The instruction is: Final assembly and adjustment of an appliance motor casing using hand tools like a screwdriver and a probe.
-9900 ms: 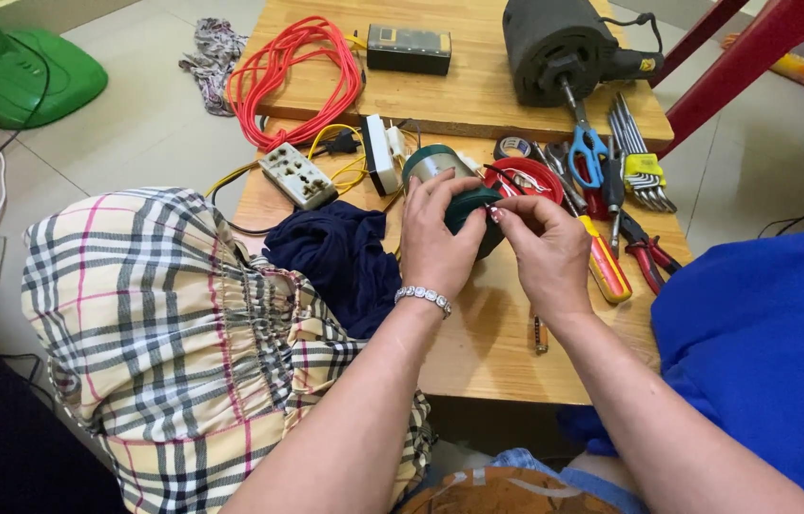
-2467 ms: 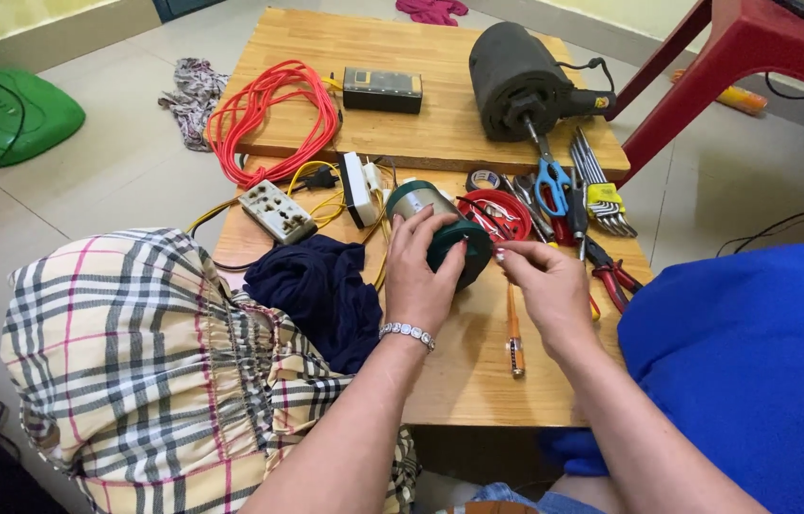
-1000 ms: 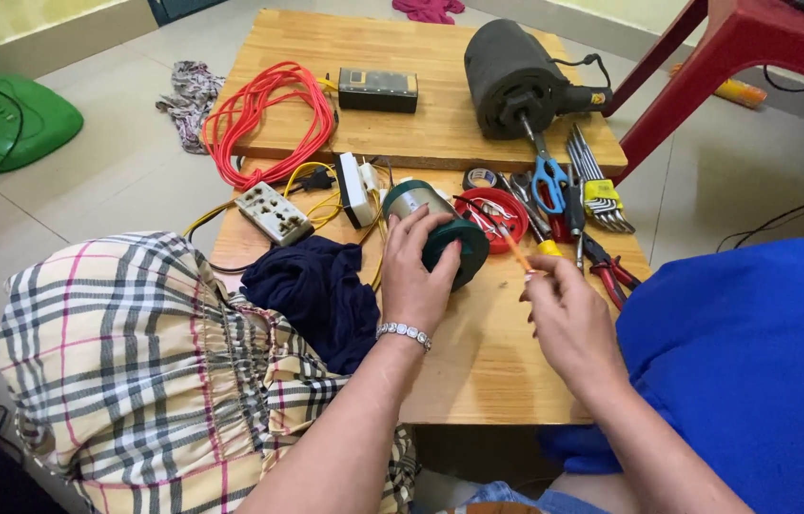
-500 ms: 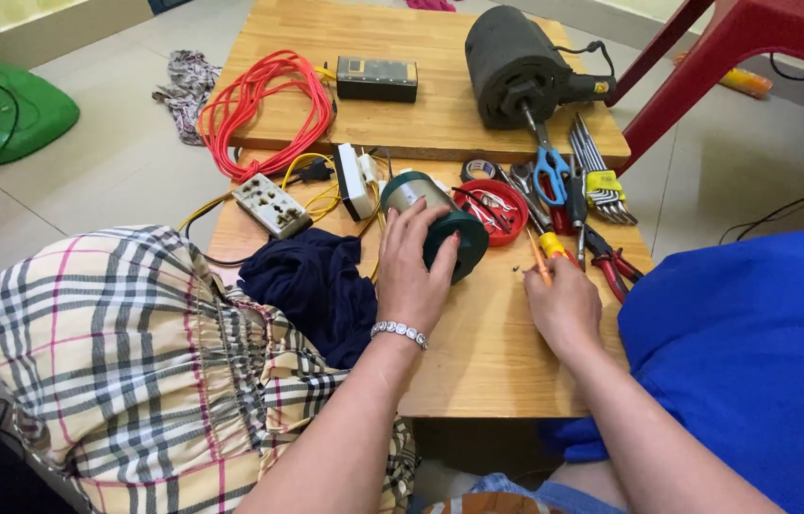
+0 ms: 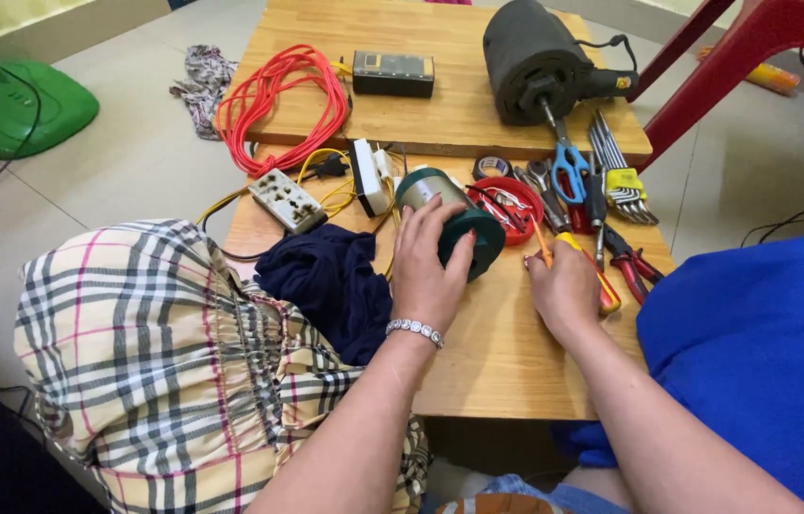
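Note:
My left hand (image 5: 428, 265) rests on a small green and silver motor (image 5: 454, 215) lying on its side on the low wooden table (image 5: 497, 352), fingers curled over its body. My right hand (image 5: 566, 286) is closed around a thin orange-handled screwdriver (image 5: 543, 243), just right of the motor. A yellow-handled tool (image 5: 596, 276) lies beside that hand, partly under it. A red round dish (image 5: 507, 198) with small parts sits behind the motor.
Scissors (image 5: 570, 171), wrenches (image 5: 616, 171), pliers (image 5: 632, 266) and a big dark motor (image 5: 535, 57) lie at the right. A red cable coil (image 5: 283, 100), a power strip (image 5: 288, 200), a black box (image 5: 392, 73) and a navy cloth (image 5: 326, 281) are at the left. A red chair leg (image 5: 697, 67) stands right.
My right hand took the orange-handled screwdriver off the table and lifted it toward the motor, then drew back slightly. My left hand has stayed on the motor.

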